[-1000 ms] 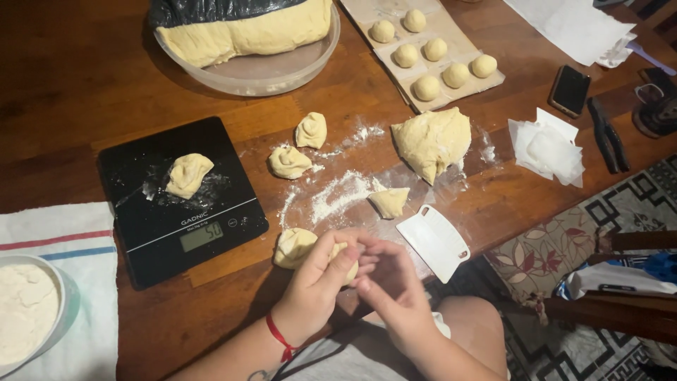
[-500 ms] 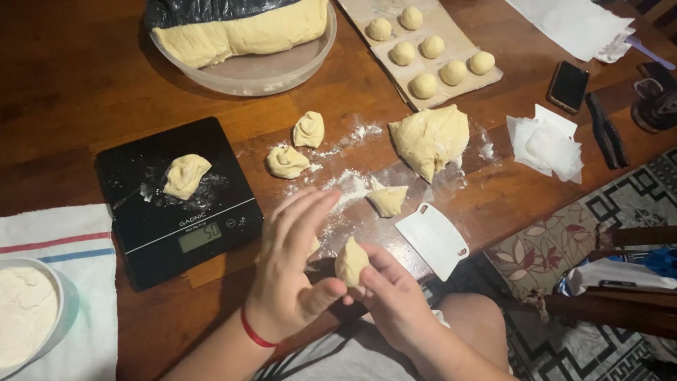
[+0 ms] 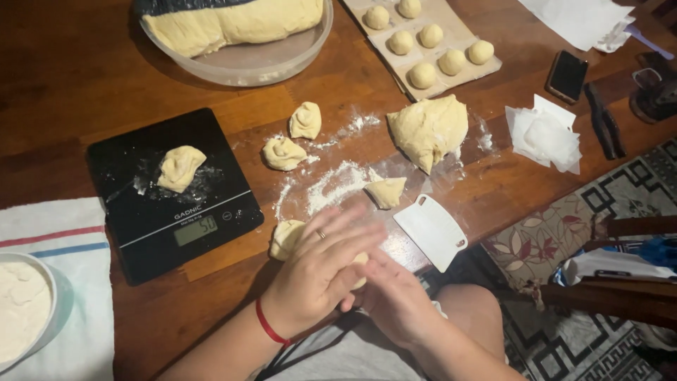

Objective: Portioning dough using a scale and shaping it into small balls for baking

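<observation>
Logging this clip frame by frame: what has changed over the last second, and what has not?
The left hand has come flat over the right hand, covering the dough piece held between the palms; half a second ago that piece showed, pinched in the fingers. A second ago both hands worked it lower, beside the piece on the table. The scale, scraper and other dough have not moved.

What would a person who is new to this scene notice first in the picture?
First, the two hands at the bottom centre: the left hand lies over the right hand, with a small piece of dough pressed between the palms. Next, the black kitchen scale to the left, with a dough lump on it. At the top, six dough balls sit on a tray beside a bowl of dough.
</observation>
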